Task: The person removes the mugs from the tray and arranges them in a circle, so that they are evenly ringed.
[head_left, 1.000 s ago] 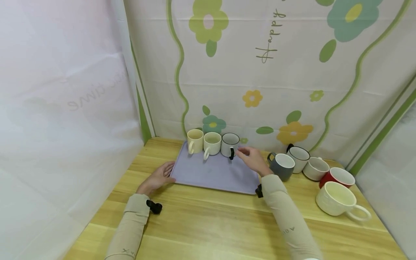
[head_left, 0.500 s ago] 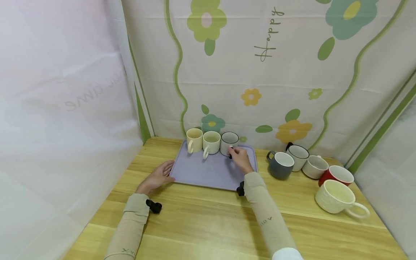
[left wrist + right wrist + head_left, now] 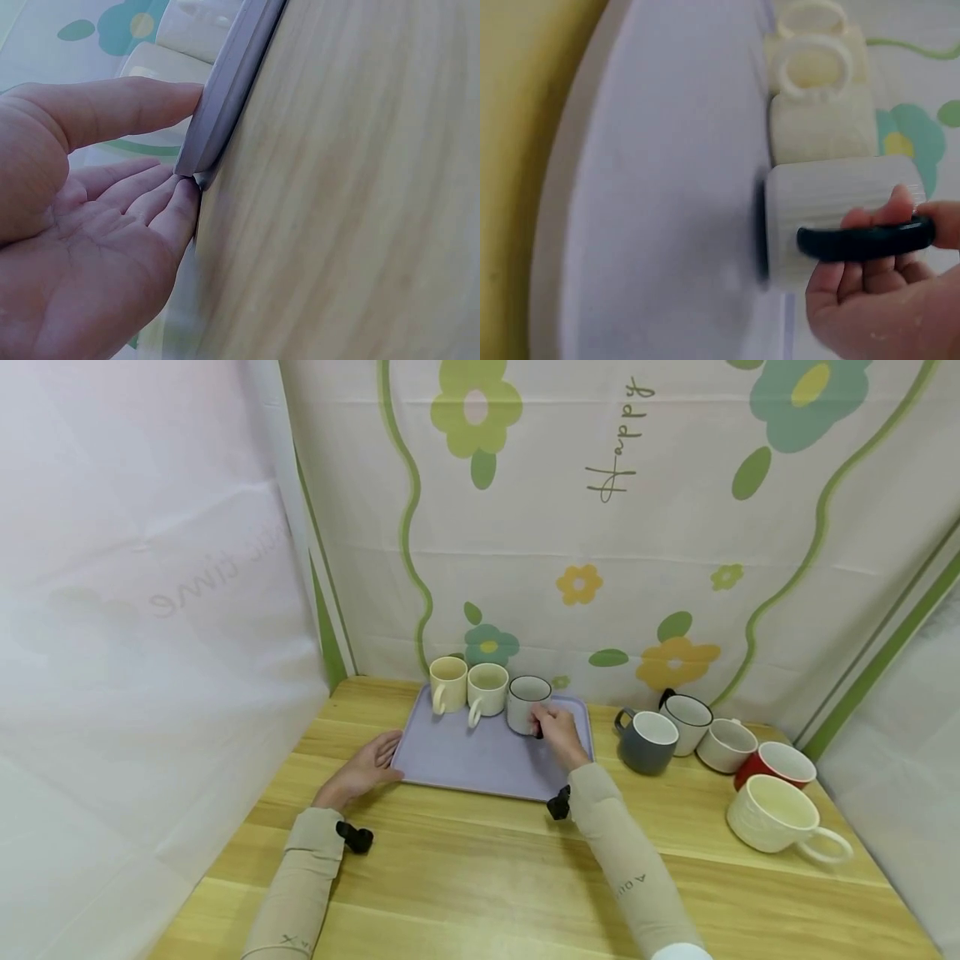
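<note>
In the head view a lilac tray [image 3: 465,760] lies on the wooden table. My left hand [image 3: 366,768] is at its left edge; in the left wrist view the thumb [image 3: 142,109] touches the tray's side and the fairly straight fingers meet its lower edge. With my right hand [image 3: 558,737] I hold a white ribbed mug [image 3: 522,710] with a black rim, fingers curled through its black handle [image 3: 866,241]. Whether its base touches the tray I cannot tell. A pale yellow mug [image 3: 453,689] and a cream mug [image 3: 491,695] stand left of it along the tray's back.
Right of the tray stand a dark grey mug [image 3: 647,753], a black-rimmed white mug [image 3: 688,735], a plain white mug [image 3: 726,756], a red mug [image 3: 750,768] and a wide cream cup [image 3: 768,831]. A flower-print cloth [image 3: 525,527] hangs behind.
My right hand has moved left onto the white mug's handle. The mug now sits slightly nearer to me than the other two. My left hand has stayed at the tray's edge.
</note>
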Demonstrator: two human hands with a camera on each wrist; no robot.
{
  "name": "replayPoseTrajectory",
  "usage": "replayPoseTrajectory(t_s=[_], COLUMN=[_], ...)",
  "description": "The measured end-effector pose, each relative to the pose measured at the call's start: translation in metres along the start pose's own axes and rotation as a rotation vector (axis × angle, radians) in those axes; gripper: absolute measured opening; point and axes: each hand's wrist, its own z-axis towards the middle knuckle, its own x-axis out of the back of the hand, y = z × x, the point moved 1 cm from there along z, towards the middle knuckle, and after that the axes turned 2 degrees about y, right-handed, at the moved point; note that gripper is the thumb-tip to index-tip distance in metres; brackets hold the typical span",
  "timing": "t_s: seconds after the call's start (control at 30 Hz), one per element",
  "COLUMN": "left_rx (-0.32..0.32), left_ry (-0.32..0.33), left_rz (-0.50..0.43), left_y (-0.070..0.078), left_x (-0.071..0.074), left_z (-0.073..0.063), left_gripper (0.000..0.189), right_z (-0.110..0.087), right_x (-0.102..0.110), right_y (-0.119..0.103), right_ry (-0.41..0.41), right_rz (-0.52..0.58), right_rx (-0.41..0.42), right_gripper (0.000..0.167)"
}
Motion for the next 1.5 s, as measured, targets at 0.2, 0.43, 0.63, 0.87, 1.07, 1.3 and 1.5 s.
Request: replayPoseTrajectory(t_s=[0.2, 0.43, 0.63, 0.87, 1.07, 1.3, 1.5], left_rx=[0.004, 0.005, 0.005, 0.005, 0.002, 0.014, 0.008], left_ry=[0.004, 0.009, 0.000, -0.004, -0.009, 0.000, 0.000], left_rz=[0.005, 0.016, 0.015, -0.002, 0.005, 0.013, 0.019], left_y=[-0.002, -0.002, -0.003, -0.006, -0.006, -0.007, -0.006], left_x=[0.003, 0.001, -0.001, 0.000, 0.000, 0.001, -0.001], left_z=[0.000, 0.000, 0.000, -0.001, 0.000, 0.000, 0.001], left_gripper=[0.089, 0.089, 0.089, 0.089, 0.090, 0.089, 0.089], right_z=[-0.022, -0.072, -0.123, -0.166, -0.197, -0.224, -0.231], right_x=[0.021, 0.069, 0.125, 0.192, 0.237, 0.260, 0.262], right_y=[-0.011, -0.014, -0.019, -0.008, 0.015, 0.038, 0.057], right_ry=[-0.042, -0.169, -0.210, -0.170, -0.098, 0.025, 0.138], right_rz=[0.079, 0.148, 0.149, 0.194, 0.261, 0.285, 0.319], right_rx=[-0.118, -0.134, -0.112, -0.060, 0.043, 0.005, -0.031], right_gripper=[0.028, 0.029, 0.034, 0.034, 0.036, 0.037, 0.039])
